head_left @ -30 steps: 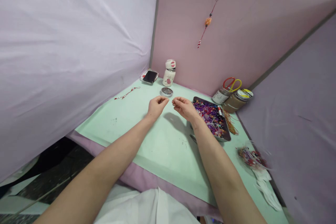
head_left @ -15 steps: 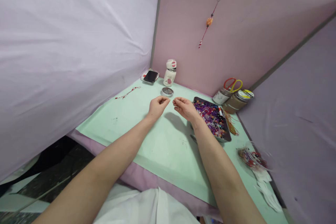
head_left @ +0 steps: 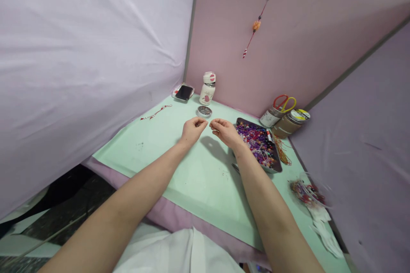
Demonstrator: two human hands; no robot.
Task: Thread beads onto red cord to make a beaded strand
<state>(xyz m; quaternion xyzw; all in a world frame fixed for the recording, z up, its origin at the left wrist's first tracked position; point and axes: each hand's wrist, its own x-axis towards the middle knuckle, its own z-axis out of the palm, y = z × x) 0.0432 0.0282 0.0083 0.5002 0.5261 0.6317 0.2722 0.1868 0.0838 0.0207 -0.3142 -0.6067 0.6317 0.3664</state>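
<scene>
My left hand (head_left: 193,130) is closed in a pinch above the table, thumb pressed to forefinger; whatever is between them is too small to make out. Facing it, a small gap away, my right hand (head_left: 225,131) pinches too, its fingertips pointing left, and its contents are also too tiny to name. Just beyond both hands stands a small round dish (head_left: 204,111) filled with dark little pieces. To the right of my right hand lies a dark tray (head_left: 278,163) heaped with purple, red and dark beads (head_left: 256,143). My right forearm partly covers a dark tool (head_left: 235,168).
At the back are a phone (head_left: 184,92), a white bottle (head_left: 207,89), a can (head_left: 270,117) holding red and yellow scissors (head_left: 284,102), and a lidded jar (head_left: 290,123). A beaded string (head_left: 156,113) lies left. A clear bag (head_left: 307,192) sits right. A beaded cord (head_left: 255,26) hangs on the wall.
My right hand has shifted very slightly left, closer to my left hand. Both hands keep their pinch, and the things on the table have not moved.
</scene>
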